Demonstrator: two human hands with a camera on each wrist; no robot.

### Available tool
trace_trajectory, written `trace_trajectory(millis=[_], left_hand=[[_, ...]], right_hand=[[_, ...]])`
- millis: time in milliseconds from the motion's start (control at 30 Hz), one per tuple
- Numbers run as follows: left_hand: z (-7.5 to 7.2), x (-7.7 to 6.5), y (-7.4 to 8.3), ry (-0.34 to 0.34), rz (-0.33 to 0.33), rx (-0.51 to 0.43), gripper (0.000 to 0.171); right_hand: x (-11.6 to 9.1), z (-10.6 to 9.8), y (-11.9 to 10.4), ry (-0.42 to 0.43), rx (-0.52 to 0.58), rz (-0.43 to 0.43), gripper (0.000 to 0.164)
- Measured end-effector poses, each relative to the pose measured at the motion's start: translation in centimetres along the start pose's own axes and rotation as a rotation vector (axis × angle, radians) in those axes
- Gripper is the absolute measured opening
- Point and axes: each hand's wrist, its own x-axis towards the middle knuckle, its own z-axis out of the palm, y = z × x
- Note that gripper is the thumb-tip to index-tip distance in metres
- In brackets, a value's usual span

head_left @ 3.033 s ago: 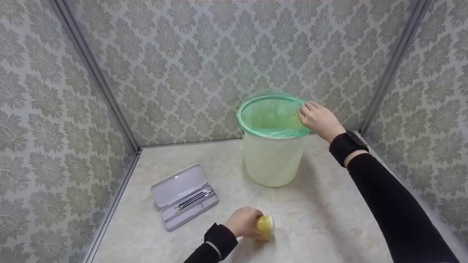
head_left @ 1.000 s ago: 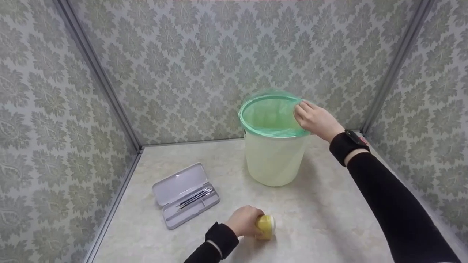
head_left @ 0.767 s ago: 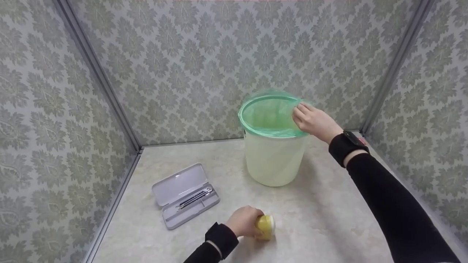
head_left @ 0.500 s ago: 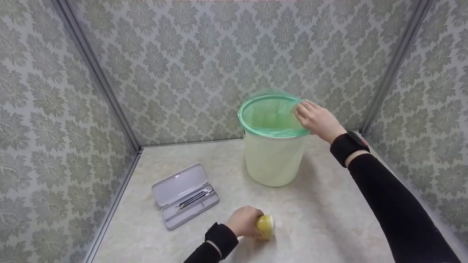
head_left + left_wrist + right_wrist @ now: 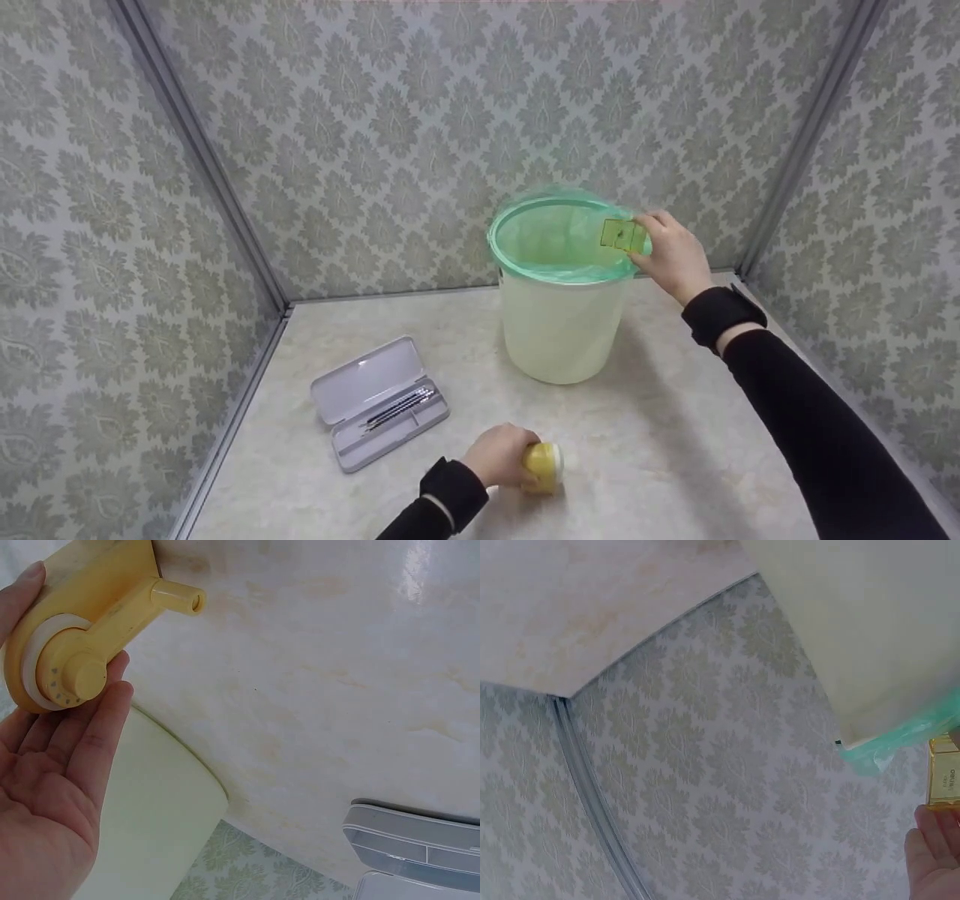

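Note:
My left hand [image 5: 501, 454] grips a yellow crank pencil sharpener [image 5: 541, 469] low over the front of the table. The left wrist view shows the crank handle [image 5: 178, 597] sticking out from the sharpener's round, pale-ringed front. At the bin's right rim, my right hand [image 5: 673, 253] pinches a see-through yellow shavings drawer [image 5: 622, 235] between thumb and fingers. This drawer overlaps the mouth of the white bin [image 5: 562, 330], which is lined with a green plastic bag [image 5: 559, 274]. The right wrist view catches only the drawer's lettered side [image 5: 943, 776] and some fingertips.
A grey pencil case [image 5: 367, 382] lies with its lid open on the left of the table, several dark pencils [image 5: 397, 409] inside. Patterned wall panels [image 5: 375, 150] enclose the table at the back and sides. The bin stands near the back wall.
My right hand has shifted slightly right and turned, so the drawer, hidden behind the fingers a second ago, now shows. My left hand and the sharpener stay in place.

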Motion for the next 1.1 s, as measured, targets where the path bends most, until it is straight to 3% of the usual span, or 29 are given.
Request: trace_trajectory(millis=[267, 467, 867, 1100], left_hand=[[0.0, 0.0, 0.1, -0.003, 0.010, 0.005, 0.040], [-0.1, -0.1, 0.2, -0.012, 0.007, 0.014, 0.040], [-0.2, 0.0, 0.1, -0.018, 0.011, 0.011, 0.041], [-0.3, 0.1, 0.2, -0.032, 0.003, 0.003, 0.041]], right_hand=[[-0.9, 0.1, 0.5, -0.003, 0.225, 0.146, 0.053], [-1.7, 0.0, 0.7, -0.003, 0.336, 0.199, 0.053], [-4.5, -0.3, 1.2, -0.054, 0.503, 0.178, 0.056], [-7.1, -0.2, 0.6, -0.134, 0.594, 0.144, 0.055]])
